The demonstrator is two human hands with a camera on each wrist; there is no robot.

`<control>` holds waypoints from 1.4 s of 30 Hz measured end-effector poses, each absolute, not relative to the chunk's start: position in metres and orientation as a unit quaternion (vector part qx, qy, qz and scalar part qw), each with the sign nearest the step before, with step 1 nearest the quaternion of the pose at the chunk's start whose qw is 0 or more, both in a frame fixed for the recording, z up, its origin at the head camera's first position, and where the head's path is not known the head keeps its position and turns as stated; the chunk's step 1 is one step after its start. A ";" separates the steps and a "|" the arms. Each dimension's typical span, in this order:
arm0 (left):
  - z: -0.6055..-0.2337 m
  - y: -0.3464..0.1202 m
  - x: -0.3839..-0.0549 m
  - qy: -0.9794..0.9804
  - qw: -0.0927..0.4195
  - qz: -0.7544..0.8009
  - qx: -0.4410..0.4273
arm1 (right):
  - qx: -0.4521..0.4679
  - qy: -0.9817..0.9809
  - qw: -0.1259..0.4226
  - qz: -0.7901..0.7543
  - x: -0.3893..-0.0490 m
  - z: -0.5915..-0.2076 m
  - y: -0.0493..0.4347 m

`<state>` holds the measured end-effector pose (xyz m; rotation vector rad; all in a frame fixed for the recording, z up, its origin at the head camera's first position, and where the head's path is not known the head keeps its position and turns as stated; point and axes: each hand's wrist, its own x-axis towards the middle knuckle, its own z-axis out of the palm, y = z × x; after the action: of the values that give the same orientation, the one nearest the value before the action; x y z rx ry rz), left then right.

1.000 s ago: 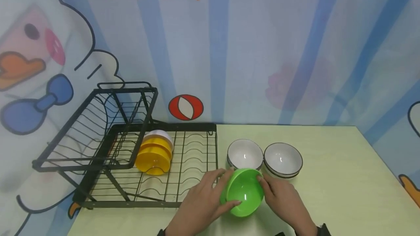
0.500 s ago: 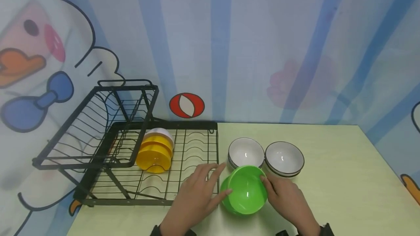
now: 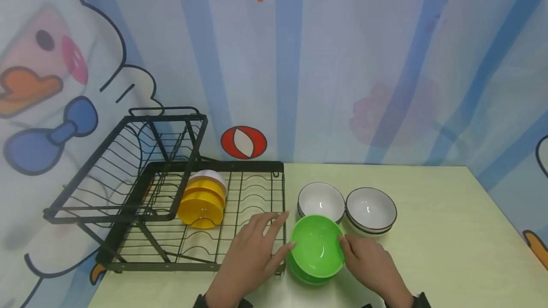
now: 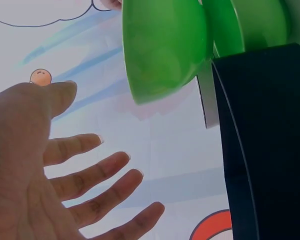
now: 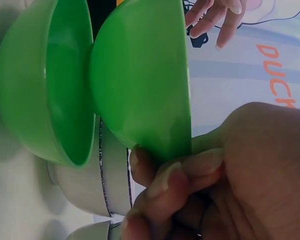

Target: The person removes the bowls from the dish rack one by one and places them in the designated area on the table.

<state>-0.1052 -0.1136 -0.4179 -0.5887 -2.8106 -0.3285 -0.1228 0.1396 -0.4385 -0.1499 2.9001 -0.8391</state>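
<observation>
My right hand (image 3: 370, 260) pinches the rim of a green bowl (image 3: 317, 246) between thumb and fingers. In the right wrist view this held bowl (image 5: 145, 75) is above a second green bowl (image 5: 20, 85), which stands on the table; their sides come close or touch. Only the lower edge of that second bowl (image 3: 310, 278) shows in the head view. To the left, my left hand (image 3: 252, 253) is spread with straight fingers, holding nothing. A gap separates its thumb from the held bowl (image 4: 165, 55) in the left wrist view.
A black two-tier dish rack (image 3: 171, 266) stands at left, with yellow bowls (image 3: 201, 208) and a white bowl (image 3: 211, 175) inside. Behind the green bowls are stacked white dark-rimmed bowls (image 3: 321, 198), beside another such stack (image 3: 371, 208). A printed cloth (image 3: 325, 61) hangs behind the table (image 3: 449, 241).
My left hand has let go of the green bowl and drawn back left. The upper bowl, tilted before, sits more level in my right hand, and the lower one shows more beneath it.
</observation>
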 end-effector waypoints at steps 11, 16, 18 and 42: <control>-0.420 -0.125 -0.112 -0.968 0.126 -0.135 -0.168 | -0.054 0.961 0.076 -0.260 -0.123 -0.444 0.139; -0.422 -0.129 -0.115 -0.970 0.118 -0.146 -0.156 | -0.049 0.962 0.081 -0.258 -0.123 -0.444 0.138; -0.422 -0.130 -0.115 -0.969 0.124 -0.144 -0.155 | -0.047 0.961 0.084 -0.258 -0.123 -0.443 0.138; -0.423 -0.137 -0.118 -0.969 0.136 -0.136 -0.154 | -0.056 0.962 0.088 -0.253 -0.126 -0.451 0.137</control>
<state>-0.1181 -0.1368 -0.4229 -0.4449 -2.8061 -0.3928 -0.1260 0.1369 -0.4508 -0.1659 2.8644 -0.7529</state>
